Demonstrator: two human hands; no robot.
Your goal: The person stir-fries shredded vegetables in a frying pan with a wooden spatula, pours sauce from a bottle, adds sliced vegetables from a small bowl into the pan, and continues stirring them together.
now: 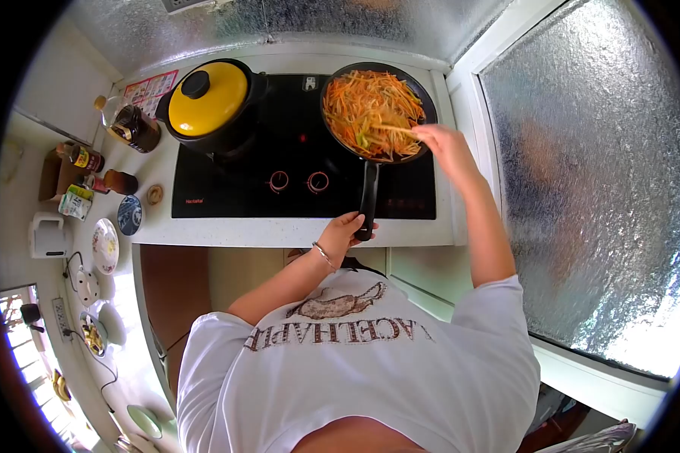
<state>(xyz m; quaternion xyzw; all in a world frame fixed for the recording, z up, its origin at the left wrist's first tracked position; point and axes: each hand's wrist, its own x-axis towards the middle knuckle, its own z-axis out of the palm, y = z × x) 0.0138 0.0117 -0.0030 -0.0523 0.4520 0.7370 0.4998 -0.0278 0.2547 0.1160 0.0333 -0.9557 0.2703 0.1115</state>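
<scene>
A black frying pan [428, 102] sits on the right side of the black cooktop [227, 189], full of shredded vegetables [374, 106], mostly orange with pale and green strips. My left hand [343, 231], with a bracelet at the wrist, is closed around the end of the pan's handle [369, 192]. Over the pan's right edge, my right hand [444, 145] grips light wooden chopsticks [397, 129], their far ends in among the shreds. The tips are blurred against the food.
A black pot with a yellow lid [208, 98] stands on the cooktop's left. Along the left counter are a large bottle of dark liquid [134, 128], a sauce bottle [85, 157], a blue patterned bowl [130, 215] and a floral plate [106, 246]. A textured glass panel [582, 174] borders the right.
</scene>
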